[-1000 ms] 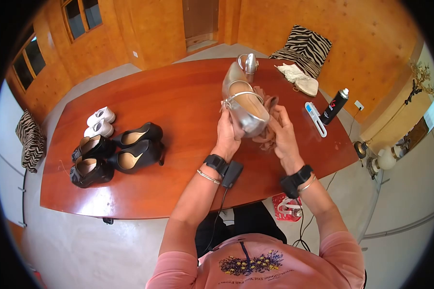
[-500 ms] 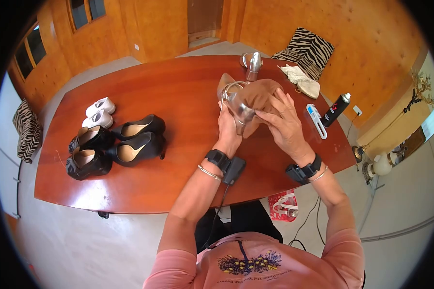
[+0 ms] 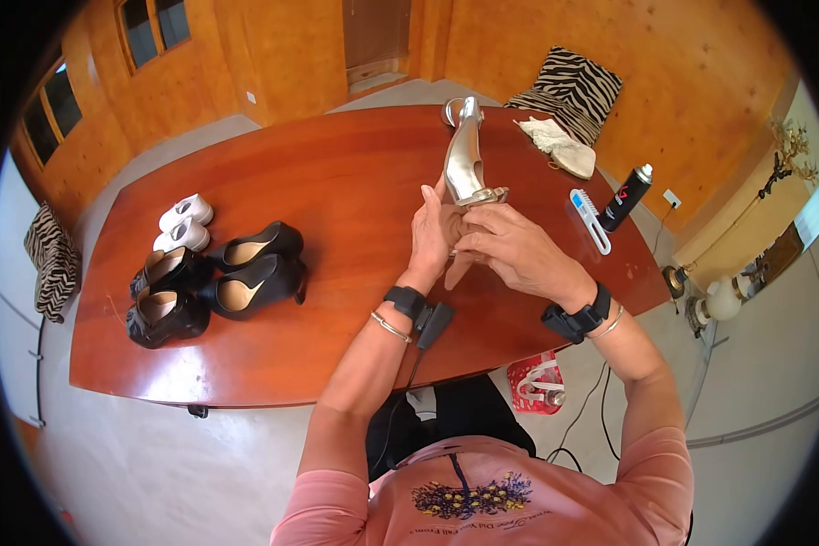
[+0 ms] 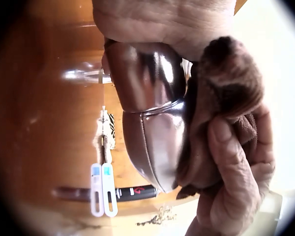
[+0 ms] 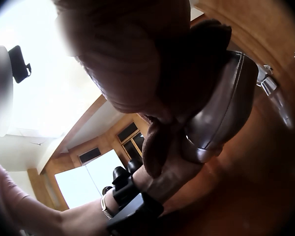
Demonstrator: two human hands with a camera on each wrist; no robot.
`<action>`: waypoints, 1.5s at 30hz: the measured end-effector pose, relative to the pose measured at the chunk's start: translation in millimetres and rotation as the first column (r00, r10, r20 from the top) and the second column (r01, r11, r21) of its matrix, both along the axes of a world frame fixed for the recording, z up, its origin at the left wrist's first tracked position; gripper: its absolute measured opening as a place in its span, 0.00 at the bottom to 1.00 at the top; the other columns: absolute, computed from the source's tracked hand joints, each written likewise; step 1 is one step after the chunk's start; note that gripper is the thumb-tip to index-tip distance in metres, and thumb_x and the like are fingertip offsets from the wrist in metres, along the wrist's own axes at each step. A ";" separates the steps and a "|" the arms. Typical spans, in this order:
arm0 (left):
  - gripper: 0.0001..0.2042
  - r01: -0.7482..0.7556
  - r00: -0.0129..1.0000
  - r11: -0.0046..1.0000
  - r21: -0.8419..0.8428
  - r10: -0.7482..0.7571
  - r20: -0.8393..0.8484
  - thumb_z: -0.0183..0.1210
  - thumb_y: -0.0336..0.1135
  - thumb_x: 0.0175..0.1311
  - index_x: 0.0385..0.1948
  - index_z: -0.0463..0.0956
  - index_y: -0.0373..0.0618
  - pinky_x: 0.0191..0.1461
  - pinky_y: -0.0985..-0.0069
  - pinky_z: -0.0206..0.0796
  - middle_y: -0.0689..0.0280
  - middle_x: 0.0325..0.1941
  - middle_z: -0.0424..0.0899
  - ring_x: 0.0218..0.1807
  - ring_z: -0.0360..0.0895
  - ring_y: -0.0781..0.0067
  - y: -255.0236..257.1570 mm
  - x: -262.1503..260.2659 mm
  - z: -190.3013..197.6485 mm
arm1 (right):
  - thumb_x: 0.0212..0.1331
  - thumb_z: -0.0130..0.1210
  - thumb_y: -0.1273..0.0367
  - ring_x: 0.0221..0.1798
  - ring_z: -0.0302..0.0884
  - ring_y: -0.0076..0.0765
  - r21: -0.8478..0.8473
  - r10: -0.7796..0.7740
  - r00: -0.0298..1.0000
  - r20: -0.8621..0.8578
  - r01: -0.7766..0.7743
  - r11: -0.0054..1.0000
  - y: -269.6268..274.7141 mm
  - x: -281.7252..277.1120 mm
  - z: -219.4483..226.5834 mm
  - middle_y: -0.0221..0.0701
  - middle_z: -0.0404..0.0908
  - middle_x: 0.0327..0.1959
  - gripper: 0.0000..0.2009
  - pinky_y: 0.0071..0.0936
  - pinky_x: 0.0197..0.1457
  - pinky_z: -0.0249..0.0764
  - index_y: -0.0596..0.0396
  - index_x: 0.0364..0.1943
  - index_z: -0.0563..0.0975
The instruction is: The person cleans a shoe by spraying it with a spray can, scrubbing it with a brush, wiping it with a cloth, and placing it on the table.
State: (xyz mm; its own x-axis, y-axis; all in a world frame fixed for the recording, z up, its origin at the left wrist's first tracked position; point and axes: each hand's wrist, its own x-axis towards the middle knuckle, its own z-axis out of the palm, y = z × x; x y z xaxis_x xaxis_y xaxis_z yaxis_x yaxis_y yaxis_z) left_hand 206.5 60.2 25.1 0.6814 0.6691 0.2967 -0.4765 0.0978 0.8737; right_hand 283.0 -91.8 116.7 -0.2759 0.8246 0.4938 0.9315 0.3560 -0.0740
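A silver shoe [image 3: 465,170] is held up over the table, its toe pointing away from the person. My left hand [image 3: 428,241] grips it near the heel, part of which is hidden by the hands. Between the fingers of my right hand [image 3: 526,257] is a bunched brown cloth [image 4: 199,147], pressed against the shoe's shiny back part in the left wrist view. From the right wrist, the cloth and the silver side [image 5: 226,105] appear dark. Another silver shoe [image 3: 470,107] stands behind the held one at the table's far edge.
On the left of the table [image 3: 337,337] are black high heels [image 3: 259,287], black shoes [image 3: 168,318] and white shoes [image 3: 184,235]. A white brush [image 3: 593,227] and black spray can [image 3: 625,202] lie right, with a whitish cloth [image 3: 555,141] behind. Cables hang from the wrists.
The silver shoe has turned, from showing its opening to standing on edge, toe away. The right hand with the brown cloth has moved left and down towards the heel end.
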 end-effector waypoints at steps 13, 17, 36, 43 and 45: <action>0.27 -0.107 0.991 0.942 0.318 0.075 0.112 0.38 0.54 0.80 0.63 0.72 0.40 0.34 0.78 0.66 0.66 0.30 0.81 0.28 0.72 0.82 1.2 34.1 -44.7 | 0.49 0.61 0.79 0.54 0.78 0.47 -0.071 0.089 0.967 -0.240 -0.109 0.991 -13.1 -23.1 37.8 0.36 0.79 0.50 0.19 0.40 0.57 0.75 0.51 0.48 0.81; 0.15 0.073 0.996 0.997 0.019 -0.074 0.051 0.51 0.41 0.77 0.50 0.79 0.38 0.41 0.76 0.68 0.67 0.40 0.83 0.37 0.75 0.79 -10.7 11.5 -16.9 | 0.53 0.61 0.73 0.62 0.72 0.49 0.050 -0.057 0.972 0.229 0.046 0.998 24.0 27.4 39.6 0.36 0.77 0.57 0.14 0.42 0.66 0.67 0.48 0.45 0.82; 0.19 0.315 0.922 0.801 -0.509 -0.131 0.365 0.42 0.46 0.81 0.63 0.68 0.48 0.69 0.69 0.67 0.66 0.63 0.77 0.65 0.73 0.69 -0.8 -1.3 1.3 | 0.69 0.59 0.69 0.46 0.81 0.24 -0.004 -0.008 -0.152 -0.988 -0.028 1.000 27.9 47.7 -43.8 0.30 0.82 0.49 0.20 0.24 0.47 0.80 0.54 0.63 0.73; 0.25 0.252 0.939 0.769 -0.587 -0.047 0.341 0.33 0.53 0.81 0.68 0.63 0.49 0.72 0.59 0.65 0.63 0.68 0.72 0.68 0.71 0.61 13.1 1.9 -12.6 | 0.66 0.60 0.75 0.55 0.79 0.28 0.121 0.077 0.218 -0.973 0.194 0.974 29.6 -22.7 -72.9 0.32 0.79 0.51 0.23 0.26 0.55 0.78 0.55 0.65 0.71; 0.25 0.202 0.945 0.766 -0.610 0.011 0.327 0.33 0.54 0.81 0.68 0.63 0.48 0.71 0.59 0.66 0.63 0.67 0.72 0.68 0.71 0.61 12.5 2.3 -14.6 | 0.64 0.61 0.77 0.62 0.75 0.32 0.143 0.069 0.300 -0.951 0.232 0.962 28.8 -35.0 -69.8 0.35 0.77 0.57 0.24 0.29 0.63 0.75 0.54 0.64 0.72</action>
State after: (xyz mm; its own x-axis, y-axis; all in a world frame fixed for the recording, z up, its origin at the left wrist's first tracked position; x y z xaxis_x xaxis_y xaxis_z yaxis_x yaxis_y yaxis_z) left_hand 208.8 72.6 10.4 0.7026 0.7110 0.0286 -0.6556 0.6312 0.4144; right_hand 248.0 -63.1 46.9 0.5658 0.6438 0.5153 0.2938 0.4265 -0.8554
